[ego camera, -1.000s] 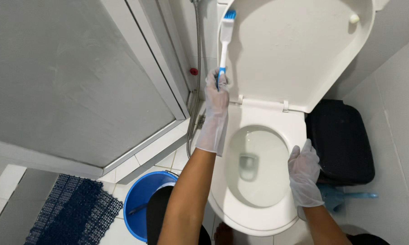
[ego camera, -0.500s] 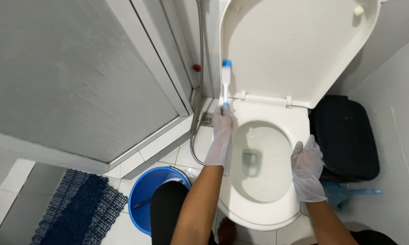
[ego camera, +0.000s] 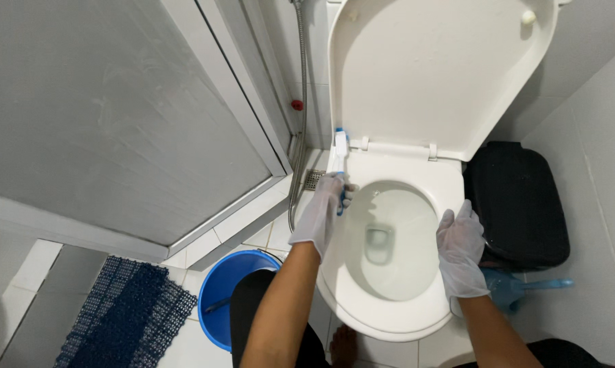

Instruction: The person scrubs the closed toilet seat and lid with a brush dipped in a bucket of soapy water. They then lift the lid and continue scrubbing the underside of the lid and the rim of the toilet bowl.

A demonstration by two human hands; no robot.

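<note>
Toilet brush (ego camera: 339, 153), one only, white with blue at its tip and grip, stands nearly upright at the back left of the toilet seat (ego camera: 451, 197), its head near the left hinge below the raised lid (ego camera: 437, 68). One left hand (ego camera: 323, 211) in a thin whitish glove is wrapped around the lower blue part of the handle, fingers curled shut on it, at the left rim of the seat. One right hand (ego camera: 459, 249), gloved the same way, rests on the right side of the seat with its fingers held loosely together and pointing up; it holds nothing. Both forearms are bare below the gloves. One toilet bowl (ego camera: 386, 245) lies between the two hands, with a little water at its bottom. One lid stands fully up against the wall, with one small round bumper showing near its top right corner. One black bin (ego camera: 515, 204) sits just beside the toilet on the right, and one blue-handled tool (ego camera: 526, 286) lies on the floor in front of it, partly hidden by the right wrist. One blue bucket (ego camera: 222, 293) stands on the tiled floor left of the bowl, partly covered by the person's dark-clothed knee. One dark blue mat (ego camera: 127, 317) lies further left. One metal hose (ego camera: 299, 116) hangs down the wall beside a frosted shower door (ego camera: 116, 116), with one small floor drain (ego camera: 314, 179) near its loop.
</note>
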